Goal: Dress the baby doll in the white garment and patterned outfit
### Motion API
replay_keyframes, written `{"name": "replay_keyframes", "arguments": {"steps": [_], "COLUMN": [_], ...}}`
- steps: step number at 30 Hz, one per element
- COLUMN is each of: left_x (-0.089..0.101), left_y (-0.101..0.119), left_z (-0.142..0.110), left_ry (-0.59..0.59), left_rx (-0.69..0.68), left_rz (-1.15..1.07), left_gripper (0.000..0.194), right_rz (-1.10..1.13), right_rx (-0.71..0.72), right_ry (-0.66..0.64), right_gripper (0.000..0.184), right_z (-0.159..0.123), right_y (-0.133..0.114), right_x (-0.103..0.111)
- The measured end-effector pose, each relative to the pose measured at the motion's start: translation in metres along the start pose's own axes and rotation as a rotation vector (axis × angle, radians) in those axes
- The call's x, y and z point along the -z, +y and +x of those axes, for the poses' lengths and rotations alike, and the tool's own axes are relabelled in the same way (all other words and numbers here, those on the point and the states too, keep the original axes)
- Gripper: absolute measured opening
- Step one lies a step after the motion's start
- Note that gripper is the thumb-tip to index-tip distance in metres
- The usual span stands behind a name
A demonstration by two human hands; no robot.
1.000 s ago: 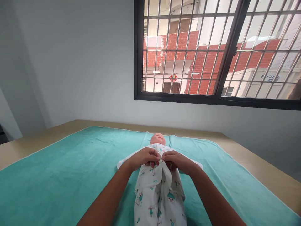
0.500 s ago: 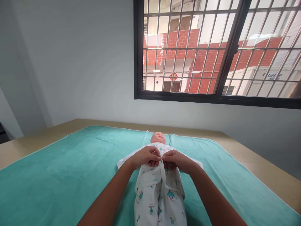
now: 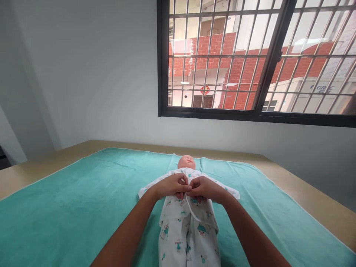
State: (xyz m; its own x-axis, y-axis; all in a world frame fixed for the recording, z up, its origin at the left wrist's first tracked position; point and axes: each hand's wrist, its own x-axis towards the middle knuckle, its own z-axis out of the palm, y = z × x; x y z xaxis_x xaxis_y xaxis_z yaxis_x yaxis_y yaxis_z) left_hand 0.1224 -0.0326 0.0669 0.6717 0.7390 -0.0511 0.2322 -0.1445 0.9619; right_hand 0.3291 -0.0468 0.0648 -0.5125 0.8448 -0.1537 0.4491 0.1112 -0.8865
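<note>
A baby doll [image 3: 187, 162] lies on its back, its head pointing away from me. It wears a white printed baby shirt [image 3: 204, 215] with the sleeves spread sideways, and matching trousers [image 3: 175, 248]. Over the chest, my left hand [image 3: 174, 186] pinches the shirt's front edge between thumb and fingers. My right hand [image 3: 205, 189] is closed on the other front edge, its fingertips touching those of the left. Whatever fastener lies between the fingertips is hidden. Below the hands, the shirt's edge curves down toward the right.
A turquoise cloth [image 3: 89, 200] is spread under the doll on a wooden table [image 3: 292, 181]. Behind the table stands a grey wall [image 3: 111, 92] with a barred, dark-framed window [image 3: 211, 114].
My right hand has shifted slightly left, so the fingertips of both hands now meet. The shirt's front edges have come together at the hands, and the lower edge now bows rightward.
</note>
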Motion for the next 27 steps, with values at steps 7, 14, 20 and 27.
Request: {"name": "replay_keyframes", "arguments": {"steps": [7, 14, 20, 27], "left_x": [0.002, 0.004, 0.003, 0.003], "left_y": [-0.007, -0.010, -0.011, -0.012], "left_z": [0.002, 0.001, 0.001, 0.000], "left_ry": [-0.027, -0.043, -0.048, -0.036], "left_rx": [-0.012, -0.048, -0.075, -0.065], "left_rz": [-0.041, -0.111, -0.137, -0.162], "left_gripper": [0.021, 0.023, 0.026, 0.026], "right_rz": [-0.030, -0.098, -0.078, -0.023], "right_rx": [-0.002, 0.010, 0.008, 0.039], "right_ry": [-0.033, -0.043, -0.078, -0.133], "right_gripper": [0.023, 0.034, 0.025, 0.027], "right_z": [-0.003, -0.001, 0.001, -0.001], "right_y": [-0.007, -0.002, 0.001, 0.002], "right_x": [0.001, 0.002, 0.005, 0.007]}}
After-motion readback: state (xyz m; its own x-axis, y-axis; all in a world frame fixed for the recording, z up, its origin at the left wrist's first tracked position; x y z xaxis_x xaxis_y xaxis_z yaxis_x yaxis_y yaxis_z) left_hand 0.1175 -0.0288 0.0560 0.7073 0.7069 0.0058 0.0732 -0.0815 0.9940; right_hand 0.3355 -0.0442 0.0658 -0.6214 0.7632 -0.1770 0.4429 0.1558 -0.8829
